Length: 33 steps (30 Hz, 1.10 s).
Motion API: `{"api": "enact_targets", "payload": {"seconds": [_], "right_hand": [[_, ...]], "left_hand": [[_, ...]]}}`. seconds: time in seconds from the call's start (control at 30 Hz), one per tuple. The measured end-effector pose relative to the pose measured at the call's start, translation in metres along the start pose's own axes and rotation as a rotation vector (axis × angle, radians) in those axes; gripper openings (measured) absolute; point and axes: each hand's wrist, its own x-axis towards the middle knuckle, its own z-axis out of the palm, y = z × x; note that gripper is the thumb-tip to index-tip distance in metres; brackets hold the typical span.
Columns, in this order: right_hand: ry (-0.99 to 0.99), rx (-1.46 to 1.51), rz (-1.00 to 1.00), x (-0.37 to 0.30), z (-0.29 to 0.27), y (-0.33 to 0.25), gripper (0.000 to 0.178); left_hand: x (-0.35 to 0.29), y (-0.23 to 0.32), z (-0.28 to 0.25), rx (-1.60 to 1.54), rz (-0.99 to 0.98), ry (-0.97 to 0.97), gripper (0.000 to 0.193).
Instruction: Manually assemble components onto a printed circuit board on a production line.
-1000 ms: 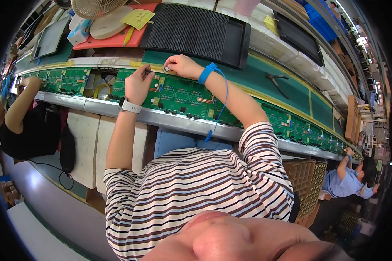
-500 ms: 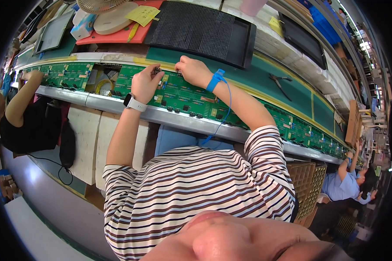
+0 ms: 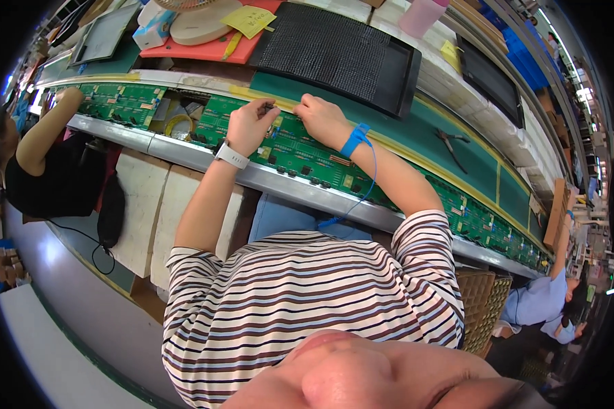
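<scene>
A green circuit board (image 3: 297, 153) populated with small parts lies in front of me on a metal-edged line. My left hand (image 3: 251, 127) is over its far part, thumb and fingers pinched on a small dark electronic component (image 3: 272, 108). My right hand (image 3: 324, 123) is just to the right, fingertips pressed together low over the board's far edge. Whatever they hold is hidden behind the fingers. A white watch band circles my left wrist; a blue wrist strap (image 3: 356, 140) with a coiled cord is on my right.
Beyond the board stands a black tray (image 3: 406, 75) filled with rows of small dark parts. Pliers (image 3: 450, 146) lie on the green mat right of it. A yellow tape roll (image 3: 179, 127) sits in a gap between boards at left. Co-workers sit on both sides.
The whole view has shifted, so the scene lies further right. My left wrist has turned, and the watch face no longer shows. Both hands remain over the same part of the board.
</scene>
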Motion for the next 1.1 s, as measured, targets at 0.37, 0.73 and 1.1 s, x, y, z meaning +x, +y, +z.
{"api": "enact_targets", "payload": {"seconds": [0.37, 0.73, 1.1], "right_hand": [[0.040, -0.068, -0.059, 0.003, 0.002, 0.000, 0.005], [-0.060, -0.059, -0.067, 0.005, 0.004, 0.002, 0.013], [0.106, 0.968, 0.337, 0.017, 0.006, -0.023, 0.020]], "left_hand": [[-0.003, 0.001, -0.003, 0.007, -0.021, 0.007, 0.030], [-0.003, 0.000, -0.004, -0.023, 0.030, 0.038, 0.029], [0.000, 0.005, 0.008, -0.443, -0.176, -0.058, 0.033]]}}
